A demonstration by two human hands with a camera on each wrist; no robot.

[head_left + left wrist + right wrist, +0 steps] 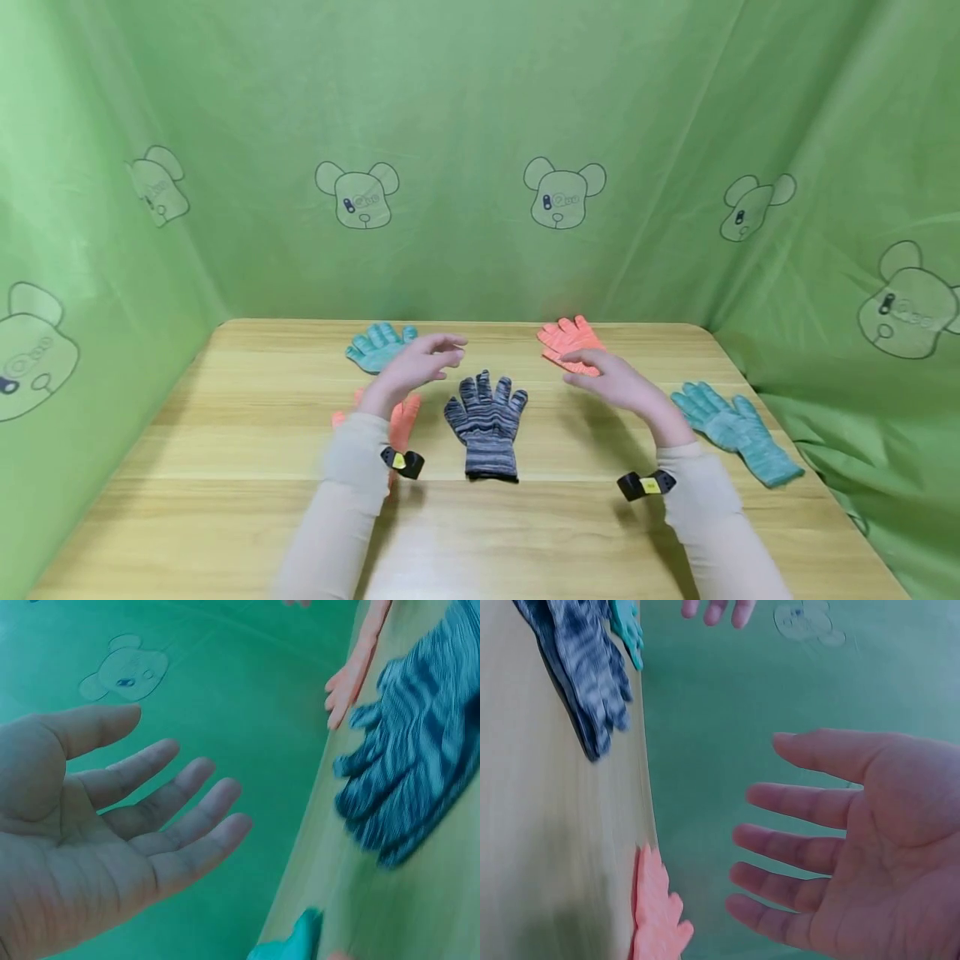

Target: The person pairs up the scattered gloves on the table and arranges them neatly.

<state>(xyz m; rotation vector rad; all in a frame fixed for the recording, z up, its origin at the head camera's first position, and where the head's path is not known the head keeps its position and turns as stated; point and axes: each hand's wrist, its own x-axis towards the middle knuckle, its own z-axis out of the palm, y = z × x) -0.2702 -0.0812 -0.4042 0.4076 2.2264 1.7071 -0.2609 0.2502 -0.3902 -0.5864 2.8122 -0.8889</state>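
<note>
In the head view, the left hand [416, 367] and right hand [618, 383] hang above the wooden bench [570, 533], one on each side of the grey-black striped knit glove [491, 425]. That glove lies flat near the middle, fingers pointing to the far edge, cuff toward the person. A teal glove [371, 350] lies at the far left, and a coral glove [405, 425] is partly hidden by the left forearm. Another coral glove [566, 335] lies behind the right hand, and a second teal glove [738, 429] to its right.

In the left wrist view, the left grip is empty: fingers loosely bent and apart, well clear of the striped glove.

In the right wrist view, the right grip is likewise empty, thumb and fingers spread, the far coral glove below it and touching nothing.

To handle a glove well from here, I would lower both hands together, pinch the cuff and a fingertip edge rather than the middle, and keep the sleeves off the neighbouring gloves so none gets dragged.
</note>
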